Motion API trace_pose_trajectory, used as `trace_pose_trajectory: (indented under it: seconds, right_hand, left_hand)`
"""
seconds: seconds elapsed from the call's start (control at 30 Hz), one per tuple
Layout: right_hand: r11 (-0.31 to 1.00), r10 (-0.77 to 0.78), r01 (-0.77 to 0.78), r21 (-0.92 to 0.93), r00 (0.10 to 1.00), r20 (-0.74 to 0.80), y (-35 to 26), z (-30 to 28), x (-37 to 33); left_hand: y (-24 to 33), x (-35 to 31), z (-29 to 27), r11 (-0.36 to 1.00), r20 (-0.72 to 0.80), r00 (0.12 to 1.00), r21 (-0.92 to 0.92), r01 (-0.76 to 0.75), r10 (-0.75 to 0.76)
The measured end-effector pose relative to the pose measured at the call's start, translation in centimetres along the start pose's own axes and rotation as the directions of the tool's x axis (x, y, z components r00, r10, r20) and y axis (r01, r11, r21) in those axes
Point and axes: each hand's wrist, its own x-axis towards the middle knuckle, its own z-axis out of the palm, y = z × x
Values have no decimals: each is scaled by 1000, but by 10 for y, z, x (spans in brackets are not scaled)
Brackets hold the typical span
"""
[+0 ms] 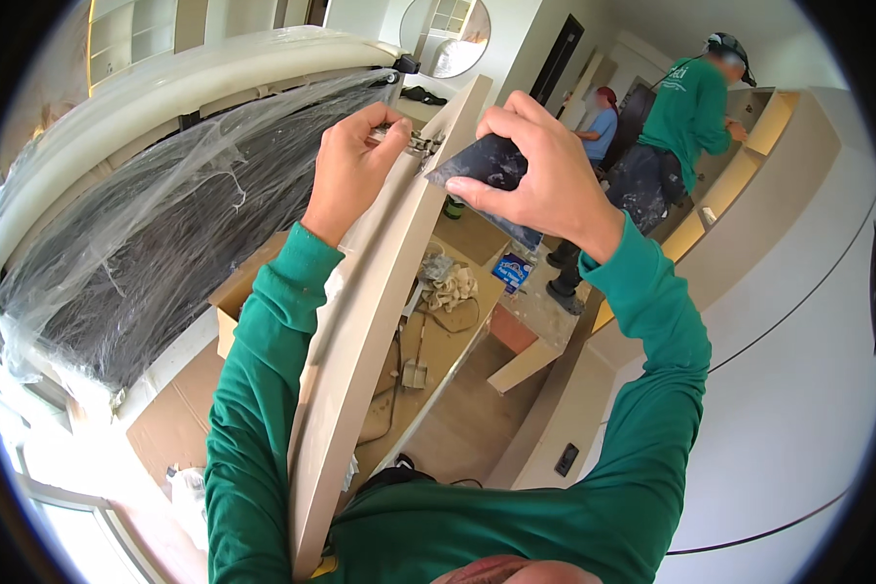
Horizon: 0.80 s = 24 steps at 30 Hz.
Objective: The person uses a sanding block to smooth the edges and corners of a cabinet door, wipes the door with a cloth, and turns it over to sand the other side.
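Note:
A long beige wooden panel (pixel 365 321) stands on edge in front of me, running from my chest up to the middle top. My left hand (pixel 348 167) grips its upper part, fingers curled at a small metal hinge (pixel 420 143). My right hand (pixel 535 167) holds a dark flat scraper blade (pixel 482 163), whose edge rests against the panel's face just beside the hinge. Both my sleeves are green.
A sofa wrapped in clear plastic film (pixel 156 234) fills the left. Below lie cardboard sheets (pixel 438 350) with rags, a cable and a small tool. Two other people (pixel 686 127) stand at the far right by beige shelving (pixel 749 156). A white wall (pixel 798 389) is at right.

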Motion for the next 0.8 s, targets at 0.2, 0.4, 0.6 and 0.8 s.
trace_pose_trajectory:
  seconds: [0.2,0.4,0.6,0.8]
  right_hand:
    - [997,-60,60,43,998,7,-23,0,-14]
    - [993,-99,99,57,995,-4,-34,1,-20]
    - [998,-61,61,-26,998,10,-36,-5,-12]
    - [995,-99,98,-12,995,-1,-45,-2,-17]
  left_hand:
    - [-6,3,0,1000,13,1000,-6,-14,14]
    - [-11,3,0,1000,-2,1000,1,-11,11]
    - [-7,5,-1,1000,14,1000,16,1,-1]
    - [-8,4,0,999,-4,999,13,-50,50]
